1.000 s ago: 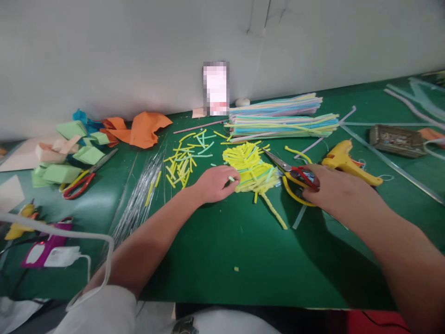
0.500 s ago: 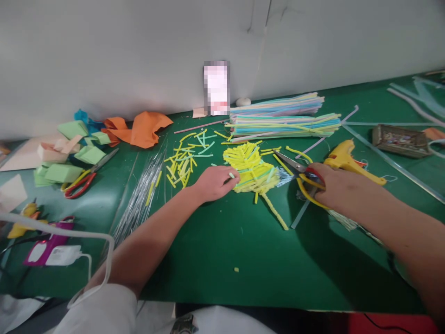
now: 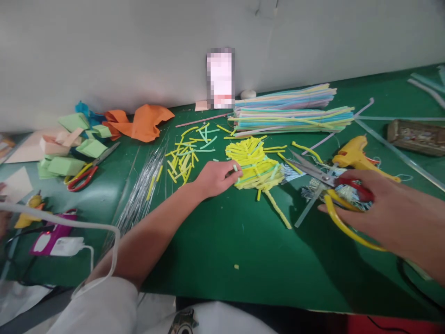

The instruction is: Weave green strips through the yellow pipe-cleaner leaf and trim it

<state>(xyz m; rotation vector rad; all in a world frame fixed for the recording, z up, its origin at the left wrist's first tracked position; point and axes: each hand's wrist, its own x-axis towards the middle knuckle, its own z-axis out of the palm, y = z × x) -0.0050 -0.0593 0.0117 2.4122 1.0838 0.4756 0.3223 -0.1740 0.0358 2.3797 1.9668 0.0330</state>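
Observation:
My left hand (image 3: 219, 178) pinches a short pale-green piece of pipe cleaner (image 3: 235, 168) at the left edge of a yellow leaf shape (image 3: 255, 164). That leaf is made of yellow and some green pipe-cleaner pieces, with a twisted yellow stem (image 3: 279, 211) pointing toward me. At the right, my right hand (image 3: 385, 204) holds scissors (image 3: 321, 176) with red and yellow handles; their blades are slightly apart and point left, above the table. Beneath them lie silvery-blue trimmed bristles (image 3: 292, 173) and a clear stick (image 3: 308, 207).
Cut yellow and green pieces (image 3: 184, 160) lie left of the leaf, beside thin wires (image 3: 139, 185). Behind are pipe-cleaner bundles (image 3: 295, 118) and a propped phone (image 3: 221, 79). A yellow glue gun (image 3: 361, 155) and small box (image 3: 415, 137) sit right; another pair of scissors (image 3: 83, 177) lies left.
My right hand has drawn the scissors to the right, away from the leaf. My left hand stays by the leaf's left edge with the pale-green piece. The view has shifted slightly.

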